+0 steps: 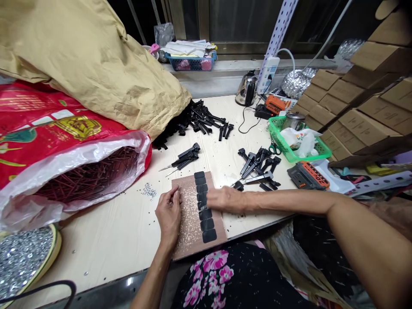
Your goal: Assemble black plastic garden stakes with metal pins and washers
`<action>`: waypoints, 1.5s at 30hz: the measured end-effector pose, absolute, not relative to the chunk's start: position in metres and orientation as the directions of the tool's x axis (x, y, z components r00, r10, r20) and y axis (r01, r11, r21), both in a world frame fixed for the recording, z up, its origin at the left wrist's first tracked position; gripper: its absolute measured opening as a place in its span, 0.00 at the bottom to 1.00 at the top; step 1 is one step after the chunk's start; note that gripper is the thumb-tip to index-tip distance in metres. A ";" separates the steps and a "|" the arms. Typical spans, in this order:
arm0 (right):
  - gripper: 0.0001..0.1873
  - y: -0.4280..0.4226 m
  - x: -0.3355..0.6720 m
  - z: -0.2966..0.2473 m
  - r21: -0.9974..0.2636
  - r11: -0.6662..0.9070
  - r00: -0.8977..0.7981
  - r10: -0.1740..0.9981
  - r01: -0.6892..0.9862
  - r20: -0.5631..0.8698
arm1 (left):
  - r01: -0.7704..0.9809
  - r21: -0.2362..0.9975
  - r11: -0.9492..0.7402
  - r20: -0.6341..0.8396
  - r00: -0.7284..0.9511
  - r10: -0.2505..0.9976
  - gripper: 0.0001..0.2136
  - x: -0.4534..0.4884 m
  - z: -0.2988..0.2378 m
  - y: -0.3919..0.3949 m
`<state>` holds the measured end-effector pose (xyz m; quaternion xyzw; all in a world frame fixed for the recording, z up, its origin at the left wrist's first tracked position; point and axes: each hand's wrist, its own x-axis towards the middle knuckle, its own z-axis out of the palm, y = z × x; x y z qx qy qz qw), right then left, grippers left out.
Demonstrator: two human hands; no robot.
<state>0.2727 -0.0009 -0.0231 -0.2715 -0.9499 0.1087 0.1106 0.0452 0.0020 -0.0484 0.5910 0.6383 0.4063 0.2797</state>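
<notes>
Seemingly working at rounded black patches (207, 224), the right hand (227, 199) needs the left hand (169, 211) steadying the flat brown board (186, 231), both grips unclear.

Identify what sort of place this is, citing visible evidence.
Likely a small assembly workshop: a brown board with black pads lies on the table, black plastic parts are heaped beyond it, and cardboard boxes stand stacked at right.

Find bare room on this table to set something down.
Mostly bare: the front left tabletop between the yellow-rimmed bowl and the left hand, despite stray bits; also a gap between the far black pile and right black pile. Crowded: around the green basket and battery.
</notes>
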 end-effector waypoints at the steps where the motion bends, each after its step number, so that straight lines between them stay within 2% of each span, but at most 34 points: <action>1: 0.15 -0.004 0.271 -0.023 -0.259 0.850 -0.850 0.504 0.458 0.151 | 0.527 0.849 -0.027 0.123 -0.148 0.981 0.18 0.046 -0.048 0.002; 3: 0.14 -0.010 0.268 -0.023 -0.263 0.867 -0.867 0.472 0.423 0.159 | 0.526 0.850 -0.028 0.127 -0.153 0.980 0.17 0.047 -0.047 0.002; 6: 0.16 -0.011 0.268 -0.024 -0.304 0.839 -0.844 0.513 0.452 0.158 | 0.521 0.852 -0.039 0.138 -0.153 0.979 0.17 0.048 -0.047 0.002; 10: 0.14 -0.002 0.296 -0.013 -0.376 0.778 -0.827 0.559 0.504 0.047 | 0.516 0.856 -0.043 0.136 -0.144 0.980 0.17 0.045 -0.048 0.000; 12: 0.11 0.006 0.316 -0.001 -0.323 0.723 -0.778 0.624 0.611 -0.074 | 0.504 0.862 -0.043 0.131 -0.141 0.981 0.17 0.043 -0.049 0.000; 14: 0.12 0.019 0.328 0.013 -0.205 0.670 -0.699 0.700 0.714 -0.148 | 0.490 0.871 -0.043 0.129 -0.143 0.981 0.17 0.043 -0.050 -0.001; 17: 0.12 0.045 0.312 0.025 -0.107 0.639 -0.645 0.764 0.762 -0.033 | 0.477 0.878 -0.038 0.123 -0.149 0.981 0.16 0.044 -0.049 -0.002; 19: 0.12 0.068 0.279 0.022 -0.110 0.666 -0.661 0.746 0.738 0.084 | 0.462 0.886 -0.034 0.114 -0.148 0.982 0.16 0.043 -0.048 -0.002; 21: 0.12 0.091 0.239 0.010 -0.094 0.716 -0.706 0.698 0.691 0.121 | 0.466 0.884 -0.040 0.129 -0.160 0.979 0.16 0.036 -0.044 0.000; 24: 0.09 0.121 0.188 -0.014 -0.018 0.762 -0.758 0.645 0.647 0.099 | 0.570 0.819 -0.065 0.225 -0.216 0.950 0.15 0.010 -0.040 0.007; 27: 0.10 0.140 0.165 -0.032 0.060 0.798 -0.801 0.595 0.599 0.068 | 0.721 0.690 -0.058 0.316 -0.229 0.921 0.16 -0.028 -0.040 0.018; 30: 0.11 0.148 0.162 -0.039 0.063 0.797 -0.798 0.595 0.601 0.098 | 0.832 0.553 -0.041 0.356 -0.191 0.915 0.17 -0.062 -0.047 0.026; 33: 0.11 0.146 0.169 -0.033 -0.076 0.787 -0.756 0.610 0.612 0.236 | 0.864 0.500 -0.062 0.334 -0.127 0.934 0.18 -0.078 -0.055 0.033; 36: 0.10 0.138 0.180 -0.017 -0.382 0.758 -0.613 0.653 0.529 0.446 | 0.883 0.458 -0.104 0.311 -0.049 0.949 0.17 -0.080 -0.058 0.036; 38: 0.10 0.131 0.187 -0.003 -0.616 0.671 -0.436 0.739 0.413 0.513 | 0.900 0.419 -0.118 0.304 -0.016 0.952 0.16 -0.078 -0.059 0.036; 41: 0.11 0.119 0.195 0.014 -0.850 0.494 -0.192 0.866 0.181 0.463 | 0.938 0.330 -0.107 0.299 0.004 0.954 0.15 -0.073 -0.057 0.035; 43: 0.13 0.112 0.197 0.020 -0.913 0.403 -0.136 0.910 0.071 0.391 | 0.962 0.257 -0.089 0.289 0.012 0.957 0.14 -0.071 -0.057 0.035; 45: 0.14 0.103 0.196 0.019 -0.930 0.359 -0.156 0.926 0.079 0.344 | 0.977 0.194 -0.094 0.282 0.036 0.959 0.14 -0.070 -0.057 0.036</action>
